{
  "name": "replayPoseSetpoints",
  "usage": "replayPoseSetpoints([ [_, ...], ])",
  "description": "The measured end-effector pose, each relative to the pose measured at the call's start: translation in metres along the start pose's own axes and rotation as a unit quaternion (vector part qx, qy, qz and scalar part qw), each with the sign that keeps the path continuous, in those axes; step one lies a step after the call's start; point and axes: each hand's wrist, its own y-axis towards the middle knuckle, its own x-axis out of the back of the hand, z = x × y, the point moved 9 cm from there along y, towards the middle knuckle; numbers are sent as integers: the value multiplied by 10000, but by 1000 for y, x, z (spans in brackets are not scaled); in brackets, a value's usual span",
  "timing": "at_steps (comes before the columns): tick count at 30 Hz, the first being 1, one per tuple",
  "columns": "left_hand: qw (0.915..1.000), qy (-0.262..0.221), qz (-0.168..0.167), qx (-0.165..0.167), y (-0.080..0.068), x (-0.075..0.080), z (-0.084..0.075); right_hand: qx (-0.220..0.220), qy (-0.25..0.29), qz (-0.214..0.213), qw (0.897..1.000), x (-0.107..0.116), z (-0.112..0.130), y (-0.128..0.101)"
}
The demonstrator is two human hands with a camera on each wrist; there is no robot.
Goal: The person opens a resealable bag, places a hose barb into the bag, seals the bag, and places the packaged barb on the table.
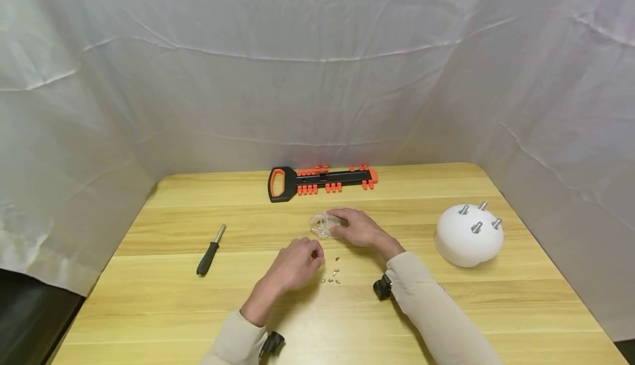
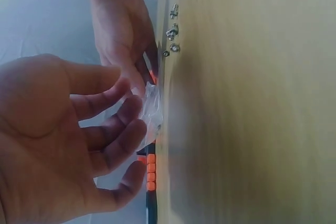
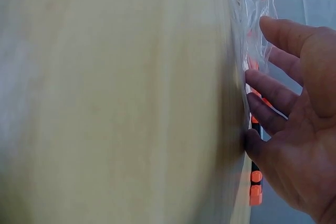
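Note:
A small clear plastic zip bag (image 1: 319, 226) lies crumpled at the middle of the table, with small metal pieces inside. My right hand (image 1: 358, 228) is at the bag's right side, holding it between thumb and fingers; in the right wrist view the thumb (image 3: 283, 31) overlaps the clear plastic (image 3: 252, 24). Just in front of the bag hovers my left hand (image 1: 296, 264), fingers loosely bent and nothing visible between them. To its right, several small metal screws (image 1: 330, 280) are scattered on the wood; the left wrist view shows some screws (image 2: 172, 31) closer up.
Behind the bag lies a black and orange tool rack (image 1: 342, 178) with a loop handle. A black-handled screwdriver-like tool (image 1: 208, 257) rests on the left. A round white object (image 1: 466, 238) with metal posts on top stands at the right. Grey sheeting (image 1: 317, 78) surrounds the wooden table (image 1: 163, 321).

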Motion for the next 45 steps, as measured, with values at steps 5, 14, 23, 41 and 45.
replayPoseSetpoints([
  [5, 9993, 225, 193, -230, -6, -5, -4, 23, -32, -7, 10000, 0, 1, 0],
  [14, 9966, 408, 607, -392, -15, -13, -7, 12, -2, -2, 10000, 1, 2, 0],
  [23, 9956, 613, 575, -403, -11, -18, -9, -12, 17, -67, 10000, 3, 0, 1],
  [41, 9938, 711, 787, -342, -11, -25, -6, -17, 15, -39, 10000, 1, -1, 2],
  [45, 9977, 322, 508, -311, -6, -16, 1, -45, 43, -12, 10000, 0, -2, 1],
])
